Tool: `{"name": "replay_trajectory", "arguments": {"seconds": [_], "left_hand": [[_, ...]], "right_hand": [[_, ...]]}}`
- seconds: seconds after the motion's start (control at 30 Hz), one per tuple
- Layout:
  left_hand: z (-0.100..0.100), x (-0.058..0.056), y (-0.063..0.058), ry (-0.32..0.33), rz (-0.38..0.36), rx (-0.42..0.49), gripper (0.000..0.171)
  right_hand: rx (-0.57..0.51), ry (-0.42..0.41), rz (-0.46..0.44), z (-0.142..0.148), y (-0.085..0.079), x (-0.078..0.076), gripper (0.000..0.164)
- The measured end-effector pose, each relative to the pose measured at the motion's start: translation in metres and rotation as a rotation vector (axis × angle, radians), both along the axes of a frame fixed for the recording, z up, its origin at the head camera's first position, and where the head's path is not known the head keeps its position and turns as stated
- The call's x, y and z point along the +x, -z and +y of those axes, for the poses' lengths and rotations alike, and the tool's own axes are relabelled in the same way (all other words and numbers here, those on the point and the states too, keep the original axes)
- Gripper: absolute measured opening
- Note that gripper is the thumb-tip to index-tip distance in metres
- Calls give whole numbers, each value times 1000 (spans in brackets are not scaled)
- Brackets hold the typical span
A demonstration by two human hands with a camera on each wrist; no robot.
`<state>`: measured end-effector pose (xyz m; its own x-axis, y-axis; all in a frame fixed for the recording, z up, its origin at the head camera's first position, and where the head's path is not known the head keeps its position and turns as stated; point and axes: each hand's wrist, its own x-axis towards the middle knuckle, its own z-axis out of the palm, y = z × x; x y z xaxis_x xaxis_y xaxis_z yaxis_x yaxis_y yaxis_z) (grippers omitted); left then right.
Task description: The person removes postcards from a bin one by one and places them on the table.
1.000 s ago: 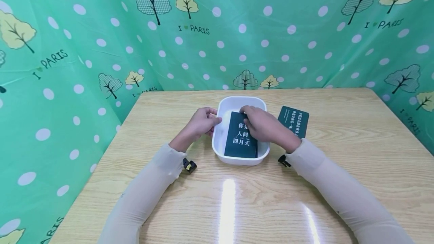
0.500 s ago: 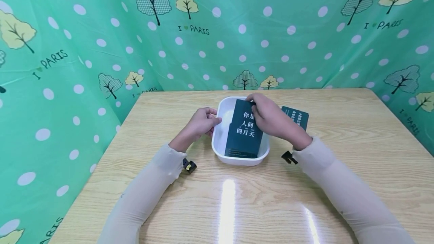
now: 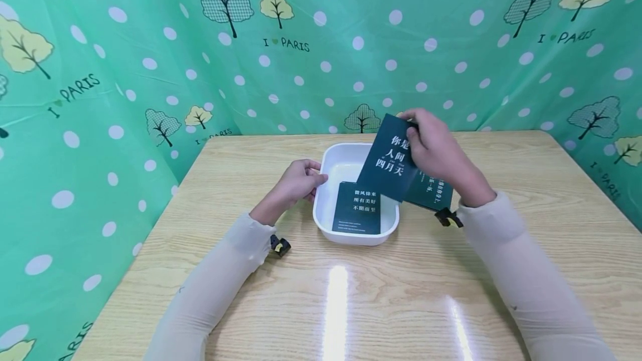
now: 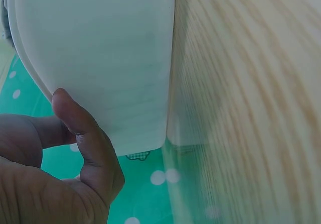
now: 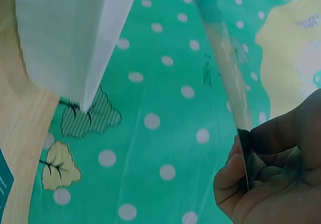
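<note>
My left hand (image 3: 299, 181) holds the left rim of a white plastic basin (image 3: 321, 222). In the left wrist view a fingertip of that hand lies against the basin's rim. My right hand (image 3: 438, 146) pinches a dark green card (image 3: 386, 163) with white Chinese characters by its upper right edge, raised and tilted over the basin's right rim. Seen edge-on in the right wrist view, the held card (image 5: 230, 78) is thin. Another dark green card (image 3: 357, 210) lies flat inside the basin. A further dark green card (image 3: 433, 194) rests on the table, partly covered by the right hand and the held card.
The wooden table (image 3: 526, 249) extends on both sides of the basin. A green patterned curtain (image 3: 351, 60) hangs behind the table and along its left side. Black wrist straps (image 3: 280, 245) stick out beside both sleeves.
My right hand has lifted the card out of the basin, up and to the right. The card lying beneath it now shows. My left hand stays at the rim.
</note>
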<state>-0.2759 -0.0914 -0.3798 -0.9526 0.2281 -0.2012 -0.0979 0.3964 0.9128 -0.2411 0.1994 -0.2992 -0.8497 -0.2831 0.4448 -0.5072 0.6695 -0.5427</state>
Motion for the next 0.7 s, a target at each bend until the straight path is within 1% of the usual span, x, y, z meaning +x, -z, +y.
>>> {"name": "replay_trajectory", "arguments": {"seconds": [0.13, 0.27, 0.47, 0.7], "left_hand": [[1, -1, 0, 4, 6, 1, 32], [0, 0, 0, 0, 4, -1, 32], [0, 1, -1, 6, 0, -1, 33], [-2, 1, 0, 1, -6, 5, 32]], "right_hand": [[-6, 53, -3, 14, -5, -3, 32], [-9, 94, -23, 25, -5, -7, 33], [-6, 121, -47, 38, -1, -14, 34], [1, 182, -129, 51, 9, -25, 36]]}}
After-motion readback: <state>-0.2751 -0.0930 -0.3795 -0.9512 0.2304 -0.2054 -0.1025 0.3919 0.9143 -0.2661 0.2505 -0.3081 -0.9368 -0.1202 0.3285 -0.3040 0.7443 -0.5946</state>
